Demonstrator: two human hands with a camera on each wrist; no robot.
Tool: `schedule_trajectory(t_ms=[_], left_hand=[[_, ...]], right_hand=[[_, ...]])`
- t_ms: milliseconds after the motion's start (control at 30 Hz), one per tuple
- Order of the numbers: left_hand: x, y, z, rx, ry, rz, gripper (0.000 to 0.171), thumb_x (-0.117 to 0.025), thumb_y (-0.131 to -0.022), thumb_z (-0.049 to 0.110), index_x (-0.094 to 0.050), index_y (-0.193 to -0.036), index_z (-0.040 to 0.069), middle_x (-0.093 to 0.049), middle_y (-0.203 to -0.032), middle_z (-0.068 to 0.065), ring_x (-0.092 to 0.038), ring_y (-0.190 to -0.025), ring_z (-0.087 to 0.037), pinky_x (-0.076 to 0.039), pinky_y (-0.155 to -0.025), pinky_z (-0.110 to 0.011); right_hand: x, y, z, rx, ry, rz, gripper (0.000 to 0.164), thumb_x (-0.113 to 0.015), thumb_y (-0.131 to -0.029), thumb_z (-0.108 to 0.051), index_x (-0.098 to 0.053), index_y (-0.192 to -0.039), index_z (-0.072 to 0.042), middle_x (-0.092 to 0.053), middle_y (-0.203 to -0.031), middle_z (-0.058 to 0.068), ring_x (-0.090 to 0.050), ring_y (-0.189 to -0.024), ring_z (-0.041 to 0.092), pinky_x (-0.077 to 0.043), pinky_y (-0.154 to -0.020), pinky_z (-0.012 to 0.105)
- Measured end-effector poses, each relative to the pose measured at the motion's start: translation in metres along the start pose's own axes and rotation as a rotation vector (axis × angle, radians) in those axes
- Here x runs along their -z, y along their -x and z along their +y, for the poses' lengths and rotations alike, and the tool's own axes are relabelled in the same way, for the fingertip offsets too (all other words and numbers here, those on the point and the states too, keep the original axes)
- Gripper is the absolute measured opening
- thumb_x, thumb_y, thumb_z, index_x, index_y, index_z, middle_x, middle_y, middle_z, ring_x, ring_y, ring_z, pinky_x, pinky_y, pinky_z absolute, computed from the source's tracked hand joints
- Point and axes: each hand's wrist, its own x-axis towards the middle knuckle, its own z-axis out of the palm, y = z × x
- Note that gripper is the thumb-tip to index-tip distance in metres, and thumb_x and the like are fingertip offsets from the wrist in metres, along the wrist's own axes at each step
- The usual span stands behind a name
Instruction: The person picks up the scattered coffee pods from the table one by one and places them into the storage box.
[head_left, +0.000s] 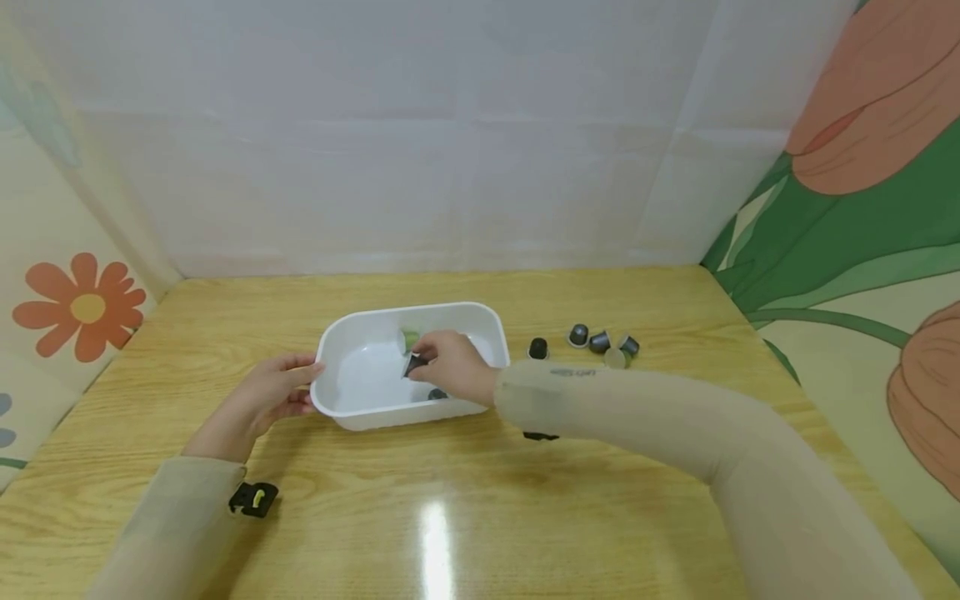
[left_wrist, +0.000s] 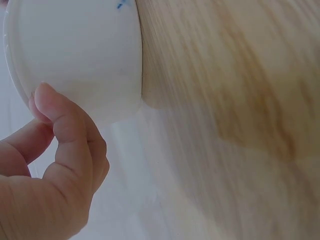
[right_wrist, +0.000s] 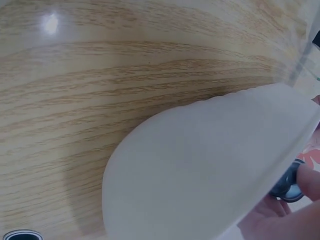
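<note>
A white plastic tub [head_left: 360, 411] stands on the table. My left hand [head_left: 273, 390] grips its left end, thumb at the rim and fingers against the outer wall; the left wrist view shows the curled fingers [left_wrist: 70, 130] at that wall. Inside the tub, my right hand [head_left: 459, 367] pinches a dark coffee capsule [head_left: 414, 364] between thumb and fingers. The same capsule [right_wrist: 287, 184] appears past the tub's rim in the right wrist view. A green capsule [head_left: 410, 338] lies beyond that hand in the tub, and another dark capsule [head_left: 437, 394] lies near the front wall.
Right of the tub, a black capsule [head_left: 538, 348] stands on the wooden table [head_left: 360, 517]. Farther right is a group of several capsules [head_left: 600, 342], one showing its pale lid [head_left: 617, 358]. A white sheet [head_left: 450, 167] hangs behind, with flower-printed cloth [head_left: 862, 333] at the sides.
</note>
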Motion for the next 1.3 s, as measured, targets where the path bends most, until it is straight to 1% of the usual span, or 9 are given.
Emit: schedule_trajectory(t_ms=[133,300,367,600,833,900,1033,1167,1300], left_hand=[[-0.001,-0.001,0.002,-0.007,-0.003,-0.005,0.056,-0.047,-0.104,0.019,-0.024,-0.142,-0.014,-0.057,-0.083,0.000,-0.057,-0.068,-0.009,-0.055,-0.063,-0.023],[-0.001,-0.001,0.004,-0.007,-0.010,-0.010,0.056,-0.046,-0.104,0.019,-0.023,-0.142,-0.014,-0.056,-0.083,0.000,-0.056,-0.068,-0.009,-0.054,-0.063,-0.022],[-0.001,-0.001,0.005,-0.007,-0.014,-0.010,0.056,-0.047,-0.104,0.020,-0.023,-0.142,-0.014,-0.057,-0.084,0.000,-0.056,-0.068,-0.009,-0.055,-0.063,-0.023],[-0.001,0.001,0.006,0.007,-0.013,-0.005,0.056,-0.047,-0.104,0.020,-0.023,-0.142,-0.014,-0.057,-0.086,-0.001,-0.057,-0.069,-0.010,-0.055,-0.064,-0.023],[-0.003,0.002,0.005,0.011,-0.010,0.000,0.056,-0.047,-0.104,0.019,-0.023,-0.142,-0.014,-0.056,-0.085,-0.001,-0.056,-0.068,-0.010,-0.055,-0.063,-0.023],[-0.003,0.002,0.004,0.012,-0.013,0.001,0.056,-0.047,-0.104,0.020,-0.023,-0.142,-0.014,-0.056,-0.085,-0.001,-0.056,-0.068,-0.010,-0.055,-0.063,-0.023],[-0.003,0.001,0.002,0.007,-0.014,0.001,0.056,-0.047,-0.104,0.020,-0.024,-0.142,-0.014,-0.056,-0.087,-0.001,-0.056,-0.068,-0.010,-0.055,-0.063,-0.023],[-0.002,0.001,0.001,0.003,-0.011,0.000,0.056,-0.047,-0.104,0.020,-0.024,-0.142,-0.014,-0.056,-0.086,-0.001,-0.056,-0.069,-0.010,-0.055,-0.064,-0.023],[-0.001,0.001,0.000,0.008,-0.010,0.001,0.057,-0.047,-0.104,0.020,-0.022,-0.143,-0.014,-0.056,-0.086,-0.001,-0.056,-0.069,-0.010,-0.055,-0.064,-0.023]], right_hand=[[-0.001,-0.001,-0.001,-0.010,0.013,-0.005,0.033,-0.074,-0.085,-0.003,-0.065,-0.115,0.006,-0.069,-0.108,0.015,-0.064,-0.102,0.024,-0.052,-0.083,0.023],[0.000,0.001,0.001,-0.030,0.038,-0.036,0.038,-0.073,-0.087,-0.007,-0.063,-0.121,0.004,-0.064,-0.120,0.015,-0.060,-0.112,0.025,-0.049,-0.093,0.029],[0.002,0.003,0.002,-0.035,0.026,-0.040,0.039,-0.073,-0.087,-0.006,-0.061,-0.123,0.004,-0.063,-0.123,0.015,-0.059,-0.114,0.026,-0.049,-0.095,0.030],[0.013,0.007,0.010,0.011,0.002,-0.013,0.035,-0.071,-0.088,-0.004,-0.062,-0.119,0.006,-0.066,-0.114,0.015,-0.063,-0.107,0.026,-0.051,-0.090,0.027],[0.029,0.018,0.018,0.014,-0.098,0.020,0.034,-0.069,-0.088,-0.001,-0.061,-0.120,0.009,-0.066,-0.113,0.018,-0.063,-0.107,0.027,-0.052,-0.089,0.027],[0.034,0.023,0.020,0.021,-0.110,0.031,0.034,-0.069,-0.089,-0.001,-0.060,-0.120,0.009,-0.067,-0.113,0.019,-0.063,-0.107,0.027,-0.052,-0.089,0.027],[0.043,0.030,0.025,0.012,-0.111,0.042,0.029,-0.068,-0.090,-0.002,-0.062,-0.117,0.007,-0.068,-0.112,0.016,-0.064,-0.107,0.025,-0.051,-0.092,0.028],[0.051,0.036,0.028,-0.004,-0.115,0.051,0.028,-0.069,-0.090,-0.003,-0.063,-0.116,0.005,-0.068,-0.112,0.015,-0.063,-0.106,0.024,-0.051,-0.091,0.029],[0.057,0.041,0.035,0.034,-0.132,0.067,0.028,-0.069,-0.089,-0.001,-0.062,-0.115,0.008,-0.067,-0.111,0.019,-0.064,-0.105,0.028,-0.052,-0.090,0.030]])
